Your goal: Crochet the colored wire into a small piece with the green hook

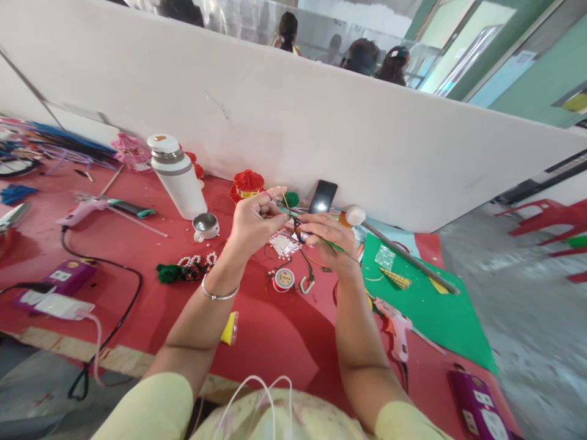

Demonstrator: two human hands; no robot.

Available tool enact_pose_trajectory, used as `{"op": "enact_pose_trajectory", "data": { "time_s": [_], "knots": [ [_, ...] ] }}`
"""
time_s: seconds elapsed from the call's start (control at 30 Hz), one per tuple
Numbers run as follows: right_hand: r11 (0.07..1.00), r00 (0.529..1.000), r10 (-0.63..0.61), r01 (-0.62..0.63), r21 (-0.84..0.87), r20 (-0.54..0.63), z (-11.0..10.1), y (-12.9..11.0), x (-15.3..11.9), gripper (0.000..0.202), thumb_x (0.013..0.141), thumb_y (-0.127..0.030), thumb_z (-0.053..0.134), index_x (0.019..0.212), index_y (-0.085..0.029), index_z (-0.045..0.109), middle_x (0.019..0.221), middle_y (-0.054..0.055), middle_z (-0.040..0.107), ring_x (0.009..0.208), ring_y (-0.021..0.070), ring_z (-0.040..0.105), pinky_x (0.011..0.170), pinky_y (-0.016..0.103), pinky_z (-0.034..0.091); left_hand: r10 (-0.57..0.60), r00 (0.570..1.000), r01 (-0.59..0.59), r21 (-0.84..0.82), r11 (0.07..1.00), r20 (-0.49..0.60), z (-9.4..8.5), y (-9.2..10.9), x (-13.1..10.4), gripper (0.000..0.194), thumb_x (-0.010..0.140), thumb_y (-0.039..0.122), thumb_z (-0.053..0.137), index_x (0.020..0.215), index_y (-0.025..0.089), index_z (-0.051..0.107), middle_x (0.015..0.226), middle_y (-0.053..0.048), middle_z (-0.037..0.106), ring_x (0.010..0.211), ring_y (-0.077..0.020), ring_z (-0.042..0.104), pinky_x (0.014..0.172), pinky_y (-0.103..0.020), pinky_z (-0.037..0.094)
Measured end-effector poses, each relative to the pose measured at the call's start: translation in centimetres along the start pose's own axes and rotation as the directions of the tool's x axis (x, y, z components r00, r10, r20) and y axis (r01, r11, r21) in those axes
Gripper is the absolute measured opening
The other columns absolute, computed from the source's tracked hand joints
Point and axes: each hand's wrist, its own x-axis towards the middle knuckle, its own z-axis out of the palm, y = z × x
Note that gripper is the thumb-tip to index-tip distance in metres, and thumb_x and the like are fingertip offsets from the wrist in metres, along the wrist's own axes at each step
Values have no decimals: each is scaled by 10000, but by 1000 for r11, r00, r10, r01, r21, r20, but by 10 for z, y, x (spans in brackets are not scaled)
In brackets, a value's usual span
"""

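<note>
Near the middle of the red table, my left hand [255,221] is raised with its fingers pinched on a thin yellowish strand [285,199]. Close beside it on the right, my right hand [331,237] has its fingers closed round a slim green tool [334,245]. A small dark piece of work [298,230] hangs between the two hands, partly covered by fingers. Under the hands lie white beads [283,245] and a spool with red thread [284,279]. Green yarn with bead loops [177,271] lies left of my left forearm.
A white bottle [180,180] and a metal cup [206,225] stand at the left. A phone [323,196] leans on the white partition [293,122]. Glue guns [398,333] lie on both sides, with cords. Several people sit beyond the partition.
</note>
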Motion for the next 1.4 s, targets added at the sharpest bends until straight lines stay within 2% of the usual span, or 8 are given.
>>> {"op": "enact_pose_trajectory", "data": {
  "time_s": [0.1, 0.23, 0.43, 0.6, 0.87, 1.07, 1.27, 1.4],
  "knots": [
    [991, 996, 81, -78, 111, -28, 0, 2, -3, 241, 1030, -455, 723, 1196, -334, 849, 1207, 67, 875, 1096, 248, 827, 971, 467, 661, -2, 1000, 3, -39, 999, 24, 0, 5, -2, 336, 633, 110, 868, 965, 163, 854, 656, -15, 730, 556, -112, 564, 507, -260, 396],
    [941, 959, 224, -167, 294, -174, 15, 10, -8, 378, 1000, -642, 677, 1051, -325, 877, 1059, 59, 850, 963, 234, 809, 852, 438, 674, -112, 975, 154, -219, 964, 194, 4, 9, -4, 488, 637, 168, 914, 1121, 175, 854, 644, 5, 712, 532, -100, 555, 480, -251, 373],
    [991, 935, 101, -64, 119, -339, 36, 9, -4, 275, 975, -600, 738, 1152, -431, 864, 1161, 43, 747, 1092, 223, 727, 905, 429, 647, -163, 966, 224, -326, 918, 203, 9, 7, -3, 545, 661, 179, 941, 1195, 174, 829, 766, -6, 749, 592, -96, 637, 489, -227, 447],
    [990, 951, 60, -19, 138, -302, 32, 8, -5, 266, 1021, -522, 713, 1232, -420, 839, 1126, 38, 799, 1063, 223, 747, 907, 426, 645, -182, 954, 262, -367, 892, 238, 8, 9, -2, 592, 620, 207, 1003, 1183, 183, 825, 955, -66, 836, 754, -152, 748, 623, -261, 595],
    [995, 905, 88, -58, 83, -415, 43, 6, -8, 287, 1006, -567, 715, 1187, -391, 852, 1034, 42, 777, 936, 206, 752, 788, 393, 636, -142, 972, 200, -352, 914, 185, 13, 8, -4, 502, 622, 186, 998, 1101, 192, 850, 645, 26, 702, 491, -67, 528, 442, -226, 375],
    [997, 913, 77, -72, 27, -402, 38, 6, -7, 336, 992, -623, 705, 1135, -364, 863, 1017, 48, 770, 945, 219, 751, 809, 408, 643, -255, 926, 356, -413, 839, 279, 18, 2, -4, 487, 594, 172, 960, 1069, 202, 860, 569, 51, 623, 410, -46, 403, 387, -219, 209],
    [977, 910, 11, -98, -189, -415, 41, -1, -6, 217, 1032, -413, 725, 1196, -336, 844, 1049, 54, 797, 959, 215, 766, 817, 388, 654, -40, 995, 16, -259, 966, -87, 33, -5, -10, 483, 635, 132, 909, 1112, 191, 863, 705, 15, 740, 577, -94, 561, 520, -236, 453],
    [919, 878, -150, -46, -393, -454, 53, -3, -10, 236, 1018, -402, 747, 1233, -348, 828, 1041, 46, 796, 966, 228, 773, 841, 410, 665, -68, 996, 45, -347, 937, -53, 43, -6, -17, 522, 670, 148, 891, 1189, 190, 845, 673, 35, 718, 551, -82, 528, 517, -228, 433]
  ]
}}
